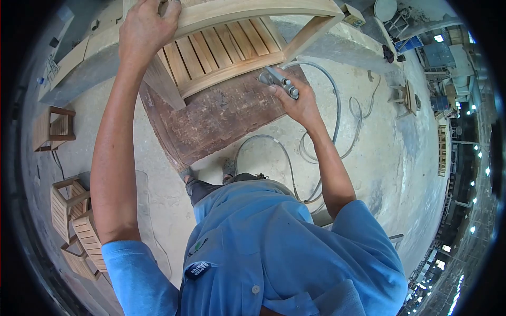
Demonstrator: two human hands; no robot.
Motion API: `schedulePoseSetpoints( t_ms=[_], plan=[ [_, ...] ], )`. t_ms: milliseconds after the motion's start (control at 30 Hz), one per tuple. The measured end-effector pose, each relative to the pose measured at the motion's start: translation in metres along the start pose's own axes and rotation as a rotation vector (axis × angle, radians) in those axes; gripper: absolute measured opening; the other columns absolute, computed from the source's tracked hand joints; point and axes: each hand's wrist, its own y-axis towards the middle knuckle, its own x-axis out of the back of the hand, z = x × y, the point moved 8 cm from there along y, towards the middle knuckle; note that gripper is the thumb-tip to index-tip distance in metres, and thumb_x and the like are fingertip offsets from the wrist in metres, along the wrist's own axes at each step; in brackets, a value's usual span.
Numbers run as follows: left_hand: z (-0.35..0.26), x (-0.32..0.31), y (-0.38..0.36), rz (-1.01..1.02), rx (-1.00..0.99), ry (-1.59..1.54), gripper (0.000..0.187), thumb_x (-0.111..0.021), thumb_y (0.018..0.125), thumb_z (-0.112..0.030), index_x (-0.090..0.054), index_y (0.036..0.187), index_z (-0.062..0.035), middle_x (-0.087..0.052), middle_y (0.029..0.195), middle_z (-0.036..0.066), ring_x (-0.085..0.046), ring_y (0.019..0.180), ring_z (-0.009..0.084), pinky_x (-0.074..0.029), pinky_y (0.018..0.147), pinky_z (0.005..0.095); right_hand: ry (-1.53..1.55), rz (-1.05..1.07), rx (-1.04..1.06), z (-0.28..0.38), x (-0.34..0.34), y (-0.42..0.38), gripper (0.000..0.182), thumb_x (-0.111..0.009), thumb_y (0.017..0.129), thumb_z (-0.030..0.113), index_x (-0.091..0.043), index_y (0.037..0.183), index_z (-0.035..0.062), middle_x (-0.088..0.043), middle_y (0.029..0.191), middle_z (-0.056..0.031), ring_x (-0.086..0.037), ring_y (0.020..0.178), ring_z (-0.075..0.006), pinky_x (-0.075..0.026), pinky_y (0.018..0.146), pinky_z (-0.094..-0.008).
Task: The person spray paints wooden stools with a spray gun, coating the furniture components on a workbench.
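A pale wooden slatted chair point(221, 47) rests on a worn brown work table point(226, 118) in front of me. My left hand point(146, 29) is closed over the chair's top rail at its left end. Wrapped in my right hand point(299, 102) is a grey metal air tool point(279, 81), its exact kind unclear. Its head lies close to the front edge of the slats, near the right corner of the frame. A grey-blue air hose point(336, 89) arcs out beside the tool and down to the floor.
Loops of hose point(358, 118) lie on the concrete floor to the right and near my feet. Several small slatted wooden pieces point(68, 205) stand at the left, with a wooden stool point(55, 128) above them. A low concrete ledge point(348, 50) runs behind the table.
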Motion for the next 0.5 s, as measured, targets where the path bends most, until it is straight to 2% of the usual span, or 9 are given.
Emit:
schedulePoseSetpoints(
  t_ms=[33, 233, 333, 400, 500],
  plan=[
    [-0.001, 0.0, 0.0, 0.006, 0.005, 0.0, 0.04, -0.06, 0.088, -0.037, -0.069, 0.109, -0.004, -0.068, 0.107, 0.018, -0.066, 0.097, 0.0345, -0.05, 0.088, 0.0409, -0.011, -0.034, 0.027, 0.0, 0.001, 0.0, 0.05, -0.076, 0.083, 0.038, -0.066, 0.125, 0.0108, -0.072, 0.103, -0.0171, -0.07, 0.096, -0.0268, -0.052, 0.084, -0.0357],
    [0.0, -0.002, 0.0, -0.021, -0.009, 0.048, 0.038, -0.06, 0.088, -0.034, -0.069, 0.107, -0.0034, -0.068, 0.106, 0.019, -0.066, 0.096, 0.0343, -0.05, 0.087, 0.0409, -0.2, -0.149, 0.003, -0.032, 0.026, 0.005, 0.05, -0.075, 0.083, 0.042, -0.067, 0.123, 0.0134, -0.073, 0.093, -0.018, -0.071, 0.089, -0.0351, -0.054, 0.078, -0.0414],
    [0.0, -0.001, 0.0, -0.015, 0.009, 0.045, 0.04, -0.059, 0.087, -0.036, -0.069, 0.109, -0.0036, -0.068, 0.109, 0.018, -0.065, 0.1, 0.0345, -0.05, 0.089, 0.0423, -0.31, -0.24, -0.083, -0.037, 0.044, 0.02, 0.049, -0.074, 0.083, 0.044, -0.067, 0.123, 0.0168, -0.072, 0.089, -0.0181, -0.07, 0.086, -0.0381, -0.054, 0.075, -0.0431],
    [0.002, -0.002, 0.0, 0.025, 0.05, 0.038, 0.045, -0.059, 0.085, -0.039, -0.069, 0.112, -0.004, -0.067, 0.115, 0.017, -0.063, 0.106, 0.0348, -0.049, 0.092, 0.0446, -0.356, -0.25, -0.12, -0.039, 0.046, 0.039, 0.05, -0.073, 0.083, 0.047, -0.067, 0.123, 0.0194, -0.072, 0.093, -0.0187, -0.069, 0.09, -0.0388, -0.054, 0.077, -0.0442],
    [0.003, -0.001, 0.0, -0.006, 0.042, 0.062, 0.044, -0.058, 0.086, -0.038, -0.069, 0.113, -0.0044, -0.067, 0.116, 0.017, -0.063, 0.107, 0.0345, -0.049, 0.092, 0.0448, -0.348, -0.286, -0.098, -0.034, 0.042, 0.076, 0.051, -0.072, 0.083, 0.05, -0.067, 0.124, 0.0202, -0.072, 0.097, -0.0184, -0.068, 0.095, -0.0384, -0.053, 0.08, -0.0451]
  ],
)
